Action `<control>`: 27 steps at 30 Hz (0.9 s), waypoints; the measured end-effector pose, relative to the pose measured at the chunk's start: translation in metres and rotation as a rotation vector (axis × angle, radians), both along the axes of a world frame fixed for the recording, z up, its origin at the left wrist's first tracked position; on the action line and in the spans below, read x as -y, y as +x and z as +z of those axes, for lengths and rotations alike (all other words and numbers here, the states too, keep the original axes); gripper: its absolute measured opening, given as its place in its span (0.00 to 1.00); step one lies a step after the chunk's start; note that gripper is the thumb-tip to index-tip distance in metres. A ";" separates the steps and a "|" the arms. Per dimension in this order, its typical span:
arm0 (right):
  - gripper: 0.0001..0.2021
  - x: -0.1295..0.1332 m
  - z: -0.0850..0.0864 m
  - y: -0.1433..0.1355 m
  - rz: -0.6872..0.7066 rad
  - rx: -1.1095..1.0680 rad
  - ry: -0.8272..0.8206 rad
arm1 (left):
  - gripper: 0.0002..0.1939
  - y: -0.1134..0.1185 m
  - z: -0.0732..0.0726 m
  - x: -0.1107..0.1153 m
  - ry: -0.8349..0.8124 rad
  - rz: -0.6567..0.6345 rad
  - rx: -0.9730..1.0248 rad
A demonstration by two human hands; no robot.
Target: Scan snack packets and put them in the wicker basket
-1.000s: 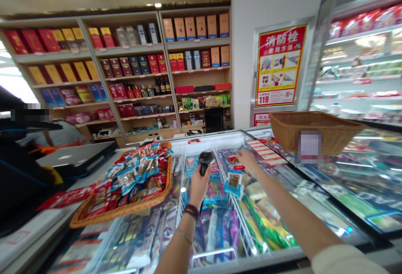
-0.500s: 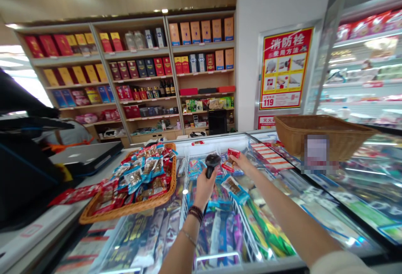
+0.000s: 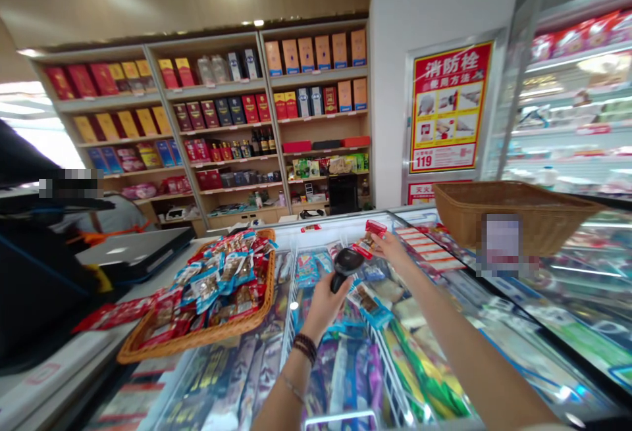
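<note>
My left hand (image 3: 326, 306) is wrapped round the handle of a black barcode scanner (image 3: 348, 261), whose head points away from me above the chest freezer. Between the fingers of my right hand (image 3: 390, 248) is a red snack packet (image 3: 374, 228), held up just beyond the scanner. A blue-and-clear snack packet (image 3: 369, 303) lies on the freezer's glass below my right wrist. To the left, a wicker basket (image 3: 269, 299) is heaped with blue and red snack packets (image 3: 217, 279). Part of the held packet is hidden by my fingers.
The glass-topped freezer (image 3: 237, 385) holds several wire baskets of bagged goods. A brown basket (image 3: 553, 227) stands on its right side. Left is a counter with a flat black device (image 3: 138, 253); someone in grey and orange (image 3: 116, 214) is behind it. Boxed goods fill the back shelves (image 3: 222, 125).
The scanner has moved slightly right and its head has turned more toward the red packet. My right hand has shifted a little to the right, raising the packet slightly.
</note>
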State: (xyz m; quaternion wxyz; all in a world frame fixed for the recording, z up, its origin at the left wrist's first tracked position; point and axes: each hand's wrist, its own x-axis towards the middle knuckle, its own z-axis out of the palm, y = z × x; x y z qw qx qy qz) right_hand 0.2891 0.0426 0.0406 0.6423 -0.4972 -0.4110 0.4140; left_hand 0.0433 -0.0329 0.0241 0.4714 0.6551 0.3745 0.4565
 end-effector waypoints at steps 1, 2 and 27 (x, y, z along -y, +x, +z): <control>0.11 0.000 0.001 0.001 -0.014 -0.001 -0.008 | 0.31 -0.001 0.002 0.001 -0.004 -0.015 0.000; 0.09 0.001 0.002 0.002 -0.028 -0.001 -0.016 | 0.31 -0.002 0.004 0.001 -0.007 -0.029 -0.001; 0.06 -0.003 -0.007 0.013 -0.072 -0.003 -0.019 | 0.28 -0.004 0.003 0.003 0.024 -0.144 0.002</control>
